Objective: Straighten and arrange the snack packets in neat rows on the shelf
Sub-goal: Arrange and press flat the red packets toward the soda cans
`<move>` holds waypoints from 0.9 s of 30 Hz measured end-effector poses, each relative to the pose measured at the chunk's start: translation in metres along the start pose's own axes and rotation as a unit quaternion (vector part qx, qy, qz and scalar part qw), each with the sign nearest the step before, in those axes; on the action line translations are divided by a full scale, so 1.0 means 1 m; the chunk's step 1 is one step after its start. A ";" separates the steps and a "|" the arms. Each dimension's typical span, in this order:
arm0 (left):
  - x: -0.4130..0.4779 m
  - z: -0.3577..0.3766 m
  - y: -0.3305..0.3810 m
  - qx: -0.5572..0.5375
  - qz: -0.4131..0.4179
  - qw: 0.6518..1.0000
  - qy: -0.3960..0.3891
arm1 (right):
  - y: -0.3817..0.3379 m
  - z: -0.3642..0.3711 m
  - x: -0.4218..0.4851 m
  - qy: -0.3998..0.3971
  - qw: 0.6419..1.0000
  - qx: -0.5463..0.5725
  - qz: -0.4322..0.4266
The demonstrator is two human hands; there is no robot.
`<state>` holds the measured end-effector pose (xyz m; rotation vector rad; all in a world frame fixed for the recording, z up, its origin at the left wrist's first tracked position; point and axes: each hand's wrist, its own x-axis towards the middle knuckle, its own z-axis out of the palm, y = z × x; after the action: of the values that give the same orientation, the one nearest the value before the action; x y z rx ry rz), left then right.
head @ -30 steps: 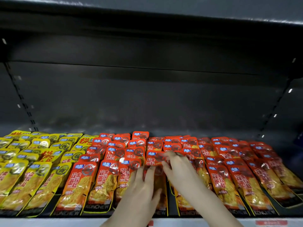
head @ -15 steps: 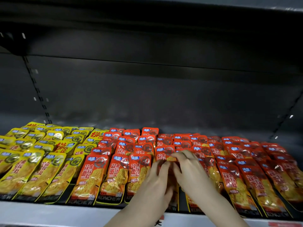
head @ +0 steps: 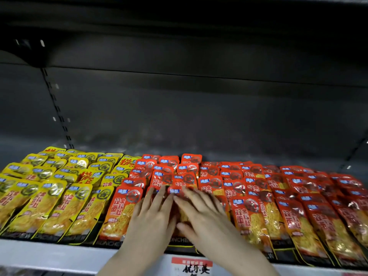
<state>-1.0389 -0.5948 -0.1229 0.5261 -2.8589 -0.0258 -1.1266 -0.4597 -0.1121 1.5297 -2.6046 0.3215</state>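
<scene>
Orange-red snack packets (head: 251, 214) lie in overlapping rows across the middle and right of the shelf, and yellow packets (head: 49, 198) fill the left. My left hand (head: 153, 214) lies flat, fingers straight, on a front-row orange packet. Beside it my right hand (head: 199, 212) lies flat with fingers spread on the neighbouring orange packet (head: 175, 191), whose top edge shows past both sets of fingertips. The two hands touch along their inner sides and hide most of those packets.
The shelf's pale front edge (head: 59, 255) runs along the bottom, with a red and white price label (head: 191, 265) below my hands. A dark back wall (head: 199, 116) and the shelf above close in the space. A slotted upright (head: 57, 110) stands at the left.
Both hands have gone from pinching the top of an orange packet to lying flat on the front-row packets. The camera has moved closer and shifted right.
</scene>
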 end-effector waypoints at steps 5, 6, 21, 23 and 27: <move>0.000 0.005 -0.001 0.008 -0.002 0.999 -0.031 | 0.002 0.006 -0.003 0.002 0.999 -0.032 0.013; 0.000 0.006 -0.002 0.008 -0.004 0.999 -0.032 | 0.002 0.004 -0.004 -0.002 1.000 -0.015 0.004; 0.119 -0.020 0.015 -0.126 0.005 0.992 0.025 | 0.061 -0.012 0.078 0.057 0.986 0.080 0.138; 0.132 -0.008 0.020 -0.116 0.012 0.993 -0.017 | 0.064 -0.007 0.092 0.038 0.984 0.069 0.159; 0.138 0.005 0.023 -0.075 0.002 0.996 -0.043 | 0.063 -0.002 0.104 0.033 0.983 0.053 0.171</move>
<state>-1.1736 -0.6222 -0.0955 0.5002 -2.9107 -0.2666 -1.2327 -0.5174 -0.0985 1.0677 -2.8296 0.5381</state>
